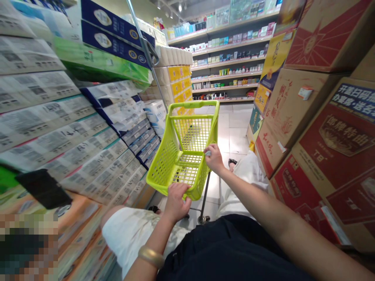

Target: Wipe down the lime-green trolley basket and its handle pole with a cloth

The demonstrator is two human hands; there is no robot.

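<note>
Supermarket aisle, live: shelves of bottles and boxes (222,70) line the far wall, packs of paper rolls (43,97) tower on the left, printed cardboard cartons (331,156) on the right. Between them, a lime-green plastic shopping basket (191,134); left hand (175,203) clamps its fingers on the near rim, right hand (213,158) curls closed around the right rim.

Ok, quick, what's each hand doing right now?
Left hand: closed, gripping the near rim of the lime-green plastic shopping basket.
Right hand: closed on a small white item, unclear what.
</note>
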